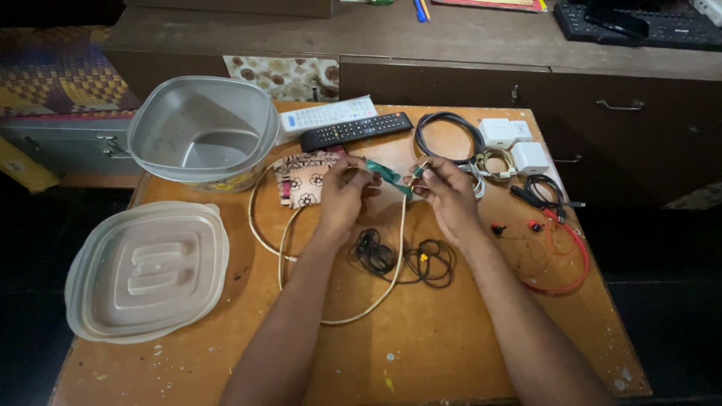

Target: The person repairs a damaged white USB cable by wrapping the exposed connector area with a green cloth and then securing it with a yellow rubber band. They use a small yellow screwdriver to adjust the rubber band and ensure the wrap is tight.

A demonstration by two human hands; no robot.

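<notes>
Wooden worktop (451, 353), frame centre: my left hand (342, 197) and right hand (449, 197) both pinch the green-ended cable (389, 174), lying crosswise between them.

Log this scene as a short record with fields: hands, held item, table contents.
left hand: pinches one end of the green connector
right hand: fingers grip the connector's other end
cable: cream cord loops over the wooden table
near hands: black earphones, floral pouch
left side: grey tub, its lid
back: two remotes, white chargers
right: red neckband
</notes>
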